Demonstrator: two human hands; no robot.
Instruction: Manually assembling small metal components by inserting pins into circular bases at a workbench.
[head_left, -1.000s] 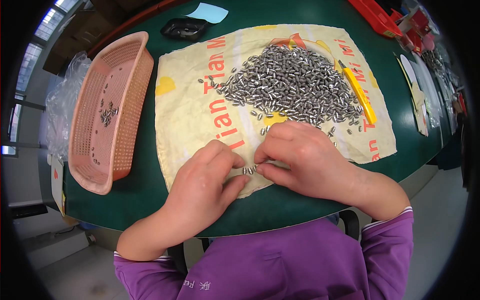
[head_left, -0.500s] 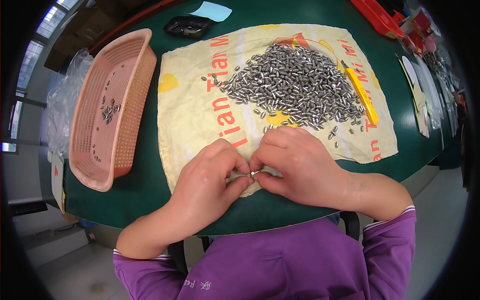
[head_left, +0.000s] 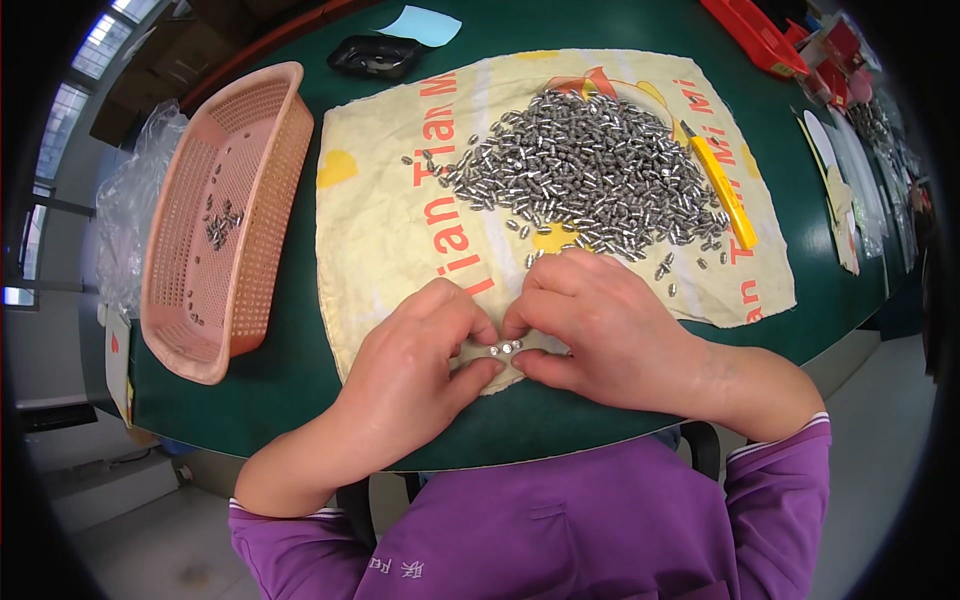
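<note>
Green table [head_left: 560, 430], yellow cloth [head_left: 370, 230] | three shiny metal bits [head_left: 507, 349] sit in a left-to-right row by the cloth's near edge, between left hand [head_left: 410, 350] and right hand [head_left: 605, 320], about as close to both | each thumb and finger a little apart | cannot tell if tips touch bits, or which way each bit points; palms hidden

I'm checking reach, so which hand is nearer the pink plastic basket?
Left: the left hand is to the right of the pink plastic basket; the right hand is farther right.
</note>
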